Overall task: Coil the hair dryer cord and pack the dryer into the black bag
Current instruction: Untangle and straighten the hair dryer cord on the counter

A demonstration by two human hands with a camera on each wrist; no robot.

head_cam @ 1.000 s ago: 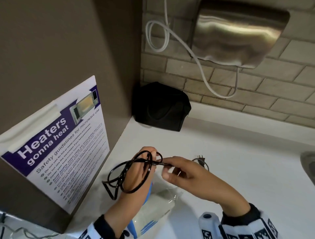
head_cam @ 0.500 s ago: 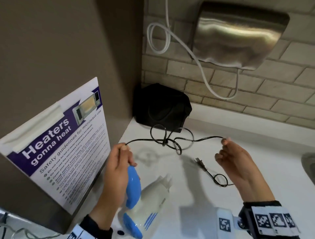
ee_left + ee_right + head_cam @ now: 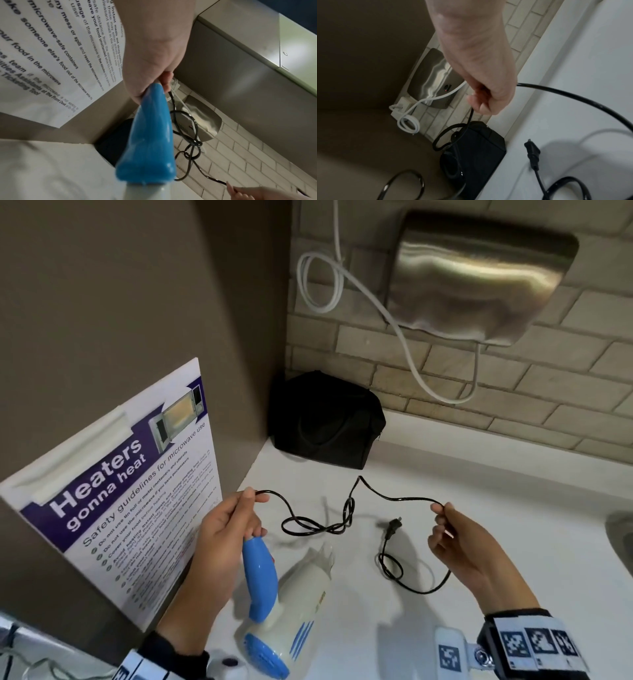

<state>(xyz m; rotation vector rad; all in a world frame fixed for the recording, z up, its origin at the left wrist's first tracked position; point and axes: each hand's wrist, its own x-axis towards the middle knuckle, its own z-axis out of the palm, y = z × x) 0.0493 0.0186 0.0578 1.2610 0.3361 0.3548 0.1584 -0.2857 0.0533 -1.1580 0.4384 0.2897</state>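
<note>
The white and blue hair dryer (image 3: 301, 594) hangs low over the white counter (image 3: 496, 508), its blue handle (image 3: 150, 135) gripped at the top by my left hand (image 3: 236, 525), which also pinches the black cord (image 3: 394, 496) near the handle. My right hand (image 3: 455, 539) pinches the cord (image 3: 573, 97) further along. Between the hands the cord sags with a tangled twist (image 3: 346, 515). Its tail loops on the counter and ends in the plug (image 3: 392, 529). The black bag (image 3: 325, 422) stands in the back corner, closed as far as I can see.
A brown side wall carries a microwave safety poster (image 3: 130, 494) close to my left hand. A steel hand dryer (image 3: 479, 278) with a white cable (image 3: 318, 282) hangs on the brick wall above the bag. A sink edge (image 3: 620, 535) shows at the far right.
The loops that were gathered at my left hand have come undone. My hands have moved apart, drawing the cord out between them, and the tangle has dropped lower.
</note>
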